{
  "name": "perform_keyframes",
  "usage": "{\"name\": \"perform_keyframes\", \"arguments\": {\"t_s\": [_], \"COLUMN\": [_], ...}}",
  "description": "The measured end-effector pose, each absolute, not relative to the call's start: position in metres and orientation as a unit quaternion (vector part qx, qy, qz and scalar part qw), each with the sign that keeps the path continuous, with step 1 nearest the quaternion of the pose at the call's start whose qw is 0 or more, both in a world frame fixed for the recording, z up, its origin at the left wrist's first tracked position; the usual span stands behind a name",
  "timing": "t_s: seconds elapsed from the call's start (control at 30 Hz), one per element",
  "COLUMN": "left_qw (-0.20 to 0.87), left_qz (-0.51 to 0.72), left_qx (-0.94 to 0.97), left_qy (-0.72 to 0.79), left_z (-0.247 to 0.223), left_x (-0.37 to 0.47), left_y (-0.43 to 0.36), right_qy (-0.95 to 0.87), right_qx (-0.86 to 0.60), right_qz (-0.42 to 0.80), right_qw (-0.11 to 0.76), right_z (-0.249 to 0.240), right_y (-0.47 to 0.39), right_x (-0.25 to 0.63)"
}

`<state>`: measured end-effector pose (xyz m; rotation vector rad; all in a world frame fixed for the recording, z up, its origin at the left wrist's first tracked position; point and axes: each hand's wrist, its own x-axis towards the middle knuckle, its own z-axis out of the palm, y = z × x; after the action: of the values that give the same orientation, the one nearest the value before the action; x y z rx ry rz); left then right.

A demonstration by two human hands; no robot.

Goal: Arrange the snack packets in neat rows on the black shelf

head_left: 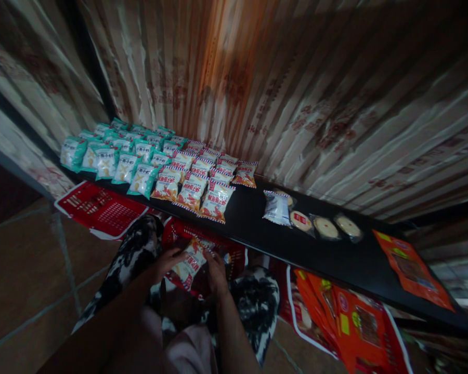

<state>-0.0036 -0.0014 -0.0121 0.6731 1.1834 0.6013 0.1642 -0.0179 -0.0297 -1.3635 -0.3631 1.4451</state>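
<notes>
Between my two hands is a white and orange snack bag (pixel 191 264), above a red basket (pixel 237 254) that stands between my knees. My left hand (pixel 167 262) grips the bag's left side. On its right edge, my right hand (pixel 216 267) is closed too. Just beyond, on the black shelf (pixel 245 215), matching snack bags (pixel 217 200) stand in rows. Left of them sit rows of teal and white bags (pixel 143 178). What lies deeper in the basket is mostly hidden by the bag and my hands.
Right along the shelf are a silvery-backed bag (pixel 276 208), several round wrapped cakes (pixel 326 227) and an orange packet (pixel 413 267). Below stands a basket of orange packets (pixel 359 327). A red basket (pixel 101 208) is at left. Corrugated wrapping (pixel 296 93) covers the wall behind.
</notes>
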Motion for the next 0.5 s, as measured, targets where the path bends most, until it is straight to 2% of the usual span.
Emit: {"name": "perform_keyframes", "arguments": {"t_s": [0.5], "left_qw": [0.754], "left_qz": [0.404], "left_qx": [0.205], "left_qy": [0.477], "left_z": [-0.0189], "left_x": [-0.0043], "left_y": [0.0049], "right_qy": [-0.066], "right_qx": [-0.619], "right_qz": [0.576], "right_qw": [0.529], "right_z": [-0.0345], "right_y": [-0.0162], "right_x": [0.1686]}}
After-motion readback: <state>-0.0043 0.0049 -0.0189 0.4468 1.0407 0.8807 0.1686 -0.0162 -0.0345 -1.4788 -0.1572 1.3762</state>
